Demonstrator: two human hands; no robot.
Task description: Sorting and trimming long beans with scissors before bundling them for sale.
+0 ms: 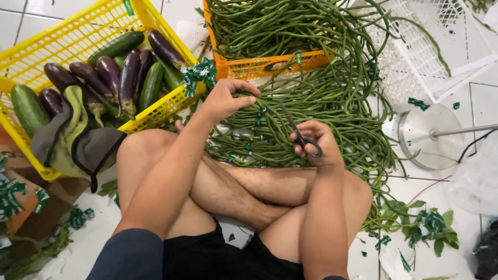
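scissors (299, 136) in right hand (316, 141), left hand (224, 98) pinching beans (311, 98).

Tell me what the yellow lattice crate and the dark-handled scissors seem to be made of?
The yellow lattice crate looks like moulded plastic: uniform colour, slightly glossy grid walls. The dark-handled scissors in the right hand seem to have dull grey metal blades and probably plastic loops.
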